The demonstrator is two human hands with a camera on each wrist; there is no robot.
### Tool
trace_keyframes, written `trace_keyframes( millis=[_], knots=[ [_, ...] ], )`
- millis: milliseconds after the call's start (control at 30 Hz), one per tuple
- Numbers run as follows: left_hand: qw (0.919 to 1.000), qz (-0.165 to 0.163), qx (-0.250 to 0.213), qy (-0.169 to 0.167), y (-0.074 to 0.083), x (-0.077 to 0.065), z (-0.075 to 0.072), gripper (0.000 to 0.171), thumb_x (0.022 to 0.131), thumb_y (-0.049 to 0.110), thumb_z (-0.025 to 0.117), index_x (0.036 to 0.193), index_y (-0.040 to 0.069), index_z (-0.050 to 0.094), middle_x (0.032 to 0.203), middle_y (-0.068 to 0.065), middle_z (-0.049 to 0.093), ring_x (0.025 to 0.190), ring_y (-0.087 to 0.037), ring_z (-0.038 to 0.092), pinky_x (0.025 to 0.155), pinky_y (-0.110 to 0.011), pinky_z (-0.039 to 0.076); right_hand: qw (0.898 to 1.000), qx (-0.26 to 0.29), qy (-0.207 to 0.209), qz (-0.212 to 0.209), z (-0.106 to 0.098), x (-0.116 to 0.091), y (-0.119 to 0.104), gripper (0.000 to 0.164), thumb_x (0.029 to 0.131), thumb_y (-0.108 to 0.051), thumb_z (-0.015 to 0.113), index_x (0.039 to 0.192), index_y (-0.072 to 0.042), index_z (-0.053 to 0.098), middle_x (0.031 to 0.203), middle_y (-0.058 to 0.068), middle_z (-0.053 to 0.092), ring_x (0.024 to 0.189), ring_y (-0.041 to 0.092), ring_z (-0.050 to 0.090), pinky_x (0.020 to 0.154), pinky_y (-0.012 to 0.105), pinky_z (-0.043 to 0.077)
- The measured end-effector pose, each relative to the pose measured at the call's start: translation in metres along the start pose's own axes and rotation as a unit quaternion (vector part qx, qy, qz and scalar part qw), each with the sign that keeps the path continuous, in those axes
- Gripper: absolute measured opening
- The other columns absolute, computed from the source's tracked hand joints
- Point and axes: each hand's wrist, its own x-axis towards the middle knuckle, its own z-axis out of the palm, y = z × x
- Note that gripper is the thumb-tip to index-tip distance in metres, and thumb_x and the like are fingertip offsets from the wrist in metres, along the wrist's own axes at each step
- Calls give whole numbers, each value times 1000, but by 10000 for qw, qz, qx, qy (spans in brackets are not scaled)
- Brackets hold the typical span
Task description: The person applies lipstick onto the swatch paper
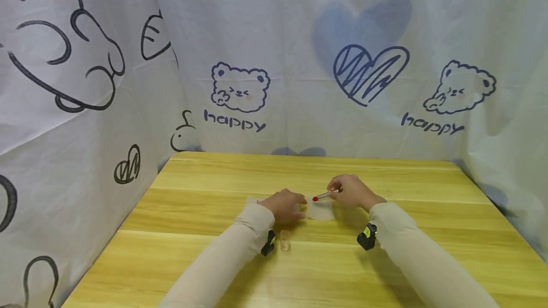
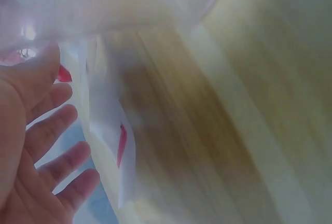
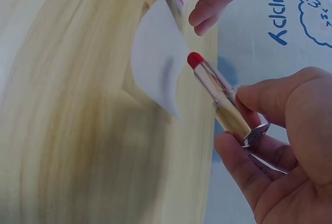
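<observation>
My right hand (image 1: 348, 191) pinches an uncapped lipstick (image 1: 322, 197) with a red tip, which points left just over a small white paper (image 1: 321, 211) on the wooden table (image 1: 205, 260). In the right wrist view the lipstick (image 3: 218, 97) sits between thumb and fingers of that hand (image 3: 280, 146), its tip beside the paper (image 3: 155, 58). My left hand (image 1: 286, 203) rests palm down at the paper's left edge, over another pale sheet (image 1: 251, 200). In the blurred left wrist view its fingers (image 2: 57, 146) lie straight beside a white sheet with a red mark (image 2: 122, 143).
A small beige item (image 1: 284, 240) lies on the table beside my left wrist. White cloth with cartoon bears and hearts (image 1: 368, 75) hangs behind and along both sides of the table.
</observation>
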Motion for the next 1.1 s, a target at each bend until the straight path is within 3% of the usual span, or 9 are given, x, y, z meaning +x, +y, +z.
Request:
trace_keyframes(
  millis=[167, 400, 733, 1100],
  knots=[
    [9990, 374, 171, -151, 6, 2, 3, 45, 96, 42, 59, 134, 18, 59, 137, 4, 54, 125, -20, 50, 103, -33, 41, 9999, 23, 65, 154, 2, -1, 3, 10, 90, -10, 68, 96, -2, 72, 88, 5, 69, 80, 19, 63, 70, 37, 53],
    [9958, 613, 627, -251, 9, 2, 5, 37, 97, 45, 54, 123, 20, 64, 120, 8, 62, 113, -18, 56, 97, -31, 44, 9996, -1, 164, 223, 7, -3, 7, 11, 90, -10, 67, 97, -2, 72, 87, 5, 69, 80, 19, 63, 71, 38, 53],
    [9961, 557, 654, -205, 9, 1, 7, 37, 95, 46, 56, 121, 21, 66, 112, 9, 64, 101, -12, 59, 88, -26, 48, 9989, 20, 156, 442, 13, -5, 10, 17, 93, -11, 65, 103, 0, 71, 93, 6, 68, 85, 22, 63, 73, 40, 53],
    [9969, 436, 615, -233, 11, -2, 4, 37, 96, 45, 56, 124, 22, 65, 116, 8, 64, 104, -13, 59, 91, -28, 47, 9981, 52, 192, 589, 16, -3, 13, 17, 93, -13, 66, 104, -2, 71, 92, 5, 68, 82, 19, 61, 72, 39, 52]
  ],
)
